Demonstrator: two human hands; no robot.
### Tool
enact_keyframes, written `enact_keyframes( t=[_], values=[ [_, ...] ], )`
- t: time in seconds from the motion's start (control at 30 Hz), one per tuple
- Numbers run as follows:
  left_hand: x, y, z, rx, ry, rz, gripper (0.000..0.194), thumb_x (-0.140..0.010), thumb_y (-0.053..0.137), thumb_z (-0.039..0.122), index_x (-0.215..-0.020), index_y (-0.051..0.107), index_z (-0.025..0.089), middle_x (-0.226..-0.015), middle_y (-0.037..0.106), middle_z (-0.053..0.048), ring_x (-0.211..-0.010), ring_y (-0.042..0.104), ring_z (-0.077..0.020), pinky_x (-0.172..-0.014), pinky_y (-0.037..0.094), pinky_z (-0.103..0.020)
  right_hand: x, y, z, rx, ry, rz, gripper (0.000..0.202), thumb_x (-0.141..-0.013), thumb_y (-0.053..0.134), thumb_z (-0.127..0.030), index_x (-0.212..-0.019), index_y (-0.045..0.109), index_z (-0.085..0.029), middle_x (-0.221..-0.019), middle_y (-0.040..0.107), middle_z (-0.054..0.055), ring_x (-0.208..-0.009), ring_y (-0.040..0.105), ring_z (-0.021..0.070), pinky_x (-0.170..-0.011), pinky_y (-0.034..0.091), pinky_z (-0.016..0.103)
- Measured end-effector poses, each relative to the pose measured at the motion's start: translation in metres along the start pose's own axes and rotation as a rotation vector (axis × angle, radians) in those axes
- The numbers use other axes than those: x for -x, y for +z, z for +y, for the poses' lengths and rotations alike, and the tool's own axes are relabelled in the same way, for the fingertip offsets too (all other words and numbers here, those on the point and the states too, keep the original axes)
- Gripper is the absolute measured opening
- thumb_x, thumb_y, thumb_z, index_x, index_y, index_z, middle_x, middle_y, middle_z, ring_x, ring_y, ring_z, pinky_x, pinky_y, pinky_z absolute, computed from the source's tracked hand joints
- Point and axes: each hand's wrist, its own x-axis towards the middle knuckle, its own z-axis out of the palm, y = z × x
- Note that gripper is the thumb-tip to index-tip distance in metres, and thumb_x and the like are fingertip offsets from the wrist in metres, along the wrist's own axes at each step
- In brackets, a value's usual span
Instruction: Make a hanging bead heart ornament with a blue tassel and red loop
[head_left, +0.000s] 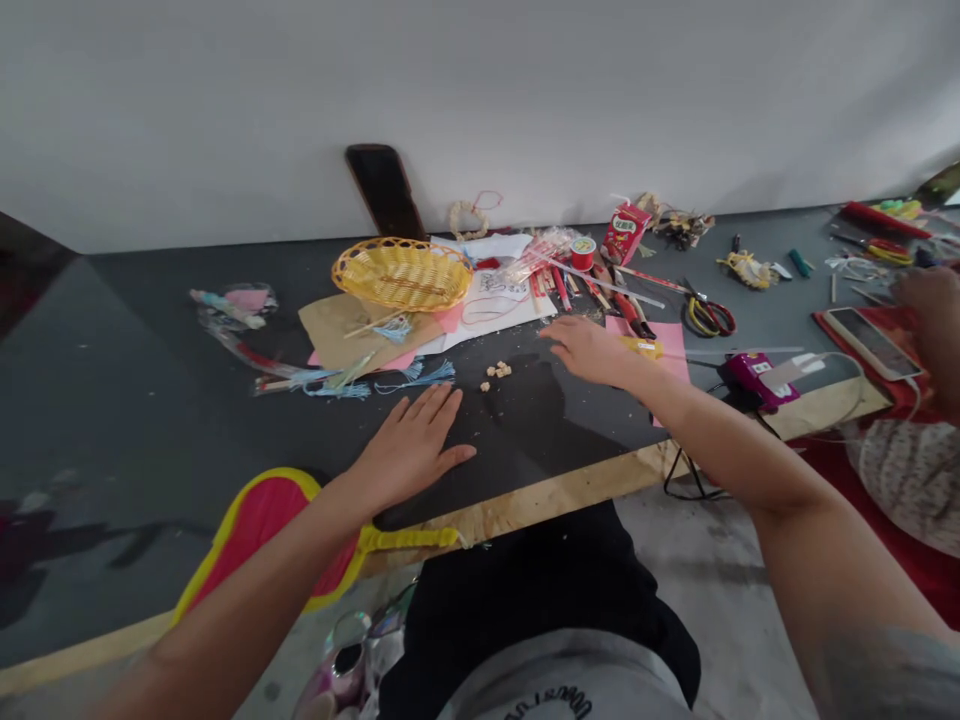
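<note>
My left hand [411, 445] lies palm down on the dark table [150, 400], fingers spread, just below some blue tassels [431, 377]. My right hand [585, 348] is over the table with its fingers apart and nothing in it, left of a pink sheet [671, 345]. Between the hands sit several small beige pieces [499, 371]. Beyond them, a yellow woven basket [405, 277] rests on brown and white paper [330, 330]. Loose pens and tools [622, 300] lie behind my right hand.
A phone [386, 190] leans on the wall. Scissors [705, 312], a red drink carton [625, 232] and a purple box [761, 380] stand or lie to the right. A pink and yellow fan-shaped item [266, 520] is at front left. Another person's hand [930, 300] shows at far right.
</note>
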Motion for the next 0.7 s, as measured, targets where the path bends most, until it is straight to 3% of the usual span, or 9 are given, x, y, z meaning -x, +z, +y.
enact_keyframes(
  t=[0.2, 0.37, 0.57, 0.7],
  values=[
    [0.006, 0.0, -0.016, -0.079, -0.096, 0.08, 0.068, -0.099, 0.037, 0.052, -0.155, 0.036, 0.013, -0.163, 0.029, -0.017, -0.151, 0.027, -0.0351, -0.117, 0.026, -0.064, -0.024, 0.028, -0.027, 0.112, 0.06, -0.133, 0.034, -0.098, 0.043, -0.012, -0.125, 0.063, -0.01, -0.119, 0.064, 0.017, -0.116, 0.057, 0.0257, -0.102, 0.044, 0.039],
    [0.017, 0.01, -0.001, -0.073, 0.006, 0.109, 0.068, -0.099, 0.038, 0.053, -0.153, 0.039, 0.013, -0.161, 0.032, -0.018, -0.15, 0.03, -0.0352, -0.117, 0.026, -0.063, -0.019, 0.031, -0.036, 0.155, 0.06, -0.142, 0.042, -0.09, 0.042, 0.0, -0.124, 0.065, -0.01, -0.124, 0.06, 0.019, -0.116, 0.055, 0.0283, -0.099, 0.044, 0.04],
    [0.039, 0.033, 0.022, -0.024, 0.19, 0.128, 0.065, -0.098, 0.041, 0.053, -0.152, 0.041, 0.017, -0.16, 0.036, -0.015, -0.149, 0.034, -0.033, -0.118, 0.025, -0.06, 0.03, 0.02, -0.03, -0.077, -0.009, -0.117, 0.035, -0.079, 0.045, 0.005, -0.091, 0.071, -0.015, -0.1, 0.069, 0.009, -0.101, 0.063, 0.0199, -0.097, 0.047, 0.034],
    [0.048, 0.043, 0.043, -0.008, 0.243, 0.132, 0.075, -0.095, 0.042, 0.062, -0.152, 0.041, 0.013, -0.16, 0.035, -0.018, -0.15, 0.03, -0.034, -0.12, 0.018, -0.061, 0.079, 0.015, -0.015, -0.213, 0.054, 0.101, 0.043, -0.081, 0.039, 0.002, -0.108, 0.068, -0.015, -0.11, 0.071, 0.011, -0.107, 0.065, 0.0209, -0.095, 0.053, 0.038]
  ],
)
